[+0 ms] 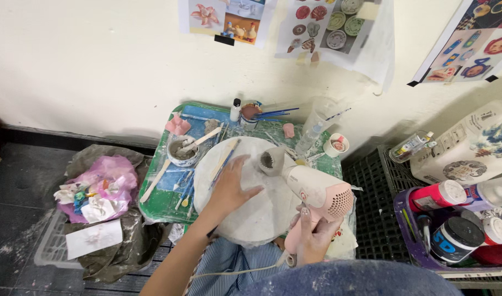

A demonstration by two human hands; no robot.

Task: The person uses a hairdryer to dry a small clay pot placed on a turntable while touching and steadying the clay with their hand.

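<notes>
On round slab (pixel 262 214) | left hand (pixel 229 189) flat, open | right hand (pixel 311 235) gripping dryer (pixel 311 186) | drying clay; next: steady sweep

Left hand (pixel 229 189) flat, fingers (pixel 244 162) spread, on white round slab (pixel 262 214). Right hand (pixel 312 235) grips handle of pink hair dryer (pixel 308 186), nozzle over the slab's far edge. Beyond the slab: green tray (pixel 158 205) with a bowl (pixel 182 151) of grey paste, brushes (pixel 275 113), small cup (pixel 336 144). Left of the slab, pink bag (pixel 105 178) on the floor.
</notes>
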